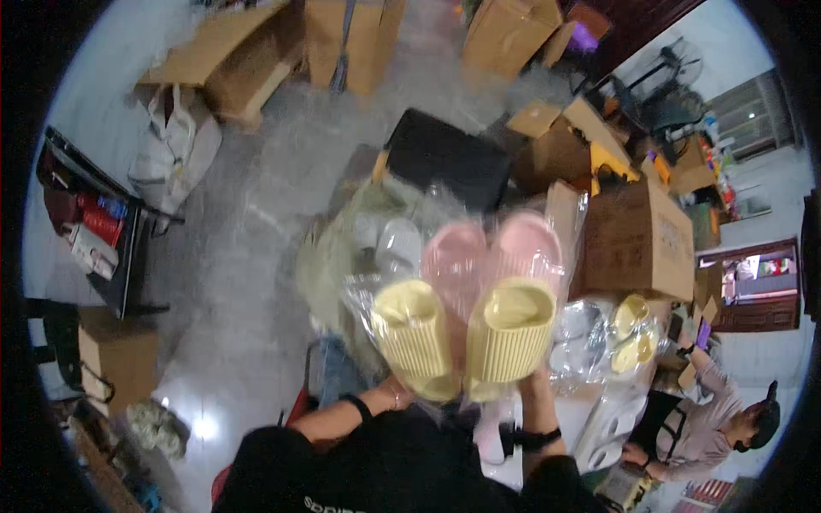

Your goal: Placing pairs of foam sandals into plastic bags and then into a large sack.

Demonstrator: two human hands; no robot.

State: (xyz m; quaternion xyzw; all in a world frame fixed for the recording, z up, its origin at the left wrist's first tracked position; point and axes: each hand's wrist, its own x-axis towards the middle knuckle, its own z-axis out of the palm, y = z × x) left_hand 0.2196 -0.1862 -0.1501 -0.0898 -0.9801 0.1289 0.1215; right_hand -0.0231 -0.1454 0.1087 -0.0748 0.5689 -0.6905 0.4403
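**Yellow slippers in clear wrap, held up in both hands**

Item 1. Pair of pale yellow ribbed slippers [466, 329], sealed in a clear plastic bag, raised in front of the chest with toes up. The two lie side by side, inner edges touching.

Item 2. Left hand [400, 395], gripping the lower end of the left slipper from beneath; fingers mostly hidden by wrap and sole. Dark band on the wrist.

Item 3. Right hand [532, 385], clasping the lower end of the right slipper, fingers closed along its outer edge. Dark watch strap on the wrist below.

Item 4. Pair of pink slippers [492, 252], also wrapped, just beyond the yellow pair and partly covered by it; whether the two pairs touch cannot be told.

Item 5. Grey-white slippers [395, 244], beyond the left hand, in a heap of bagged stock.

Item 6. Black box [449, 158], farther out past the pink pair.

Item 7. Brown carton [641, 239], close to the right of the right hand; its near edge crowds that side. More bagged yellow slippers [633, 329] below it.

Item 8. Another person [701, 419], seated low, well to the right.

Item 9. Grey floor [248, 256], an open stretch left of the left hand, bounded farther off by a dark rack [94, 222] and open cartons [231, 60].
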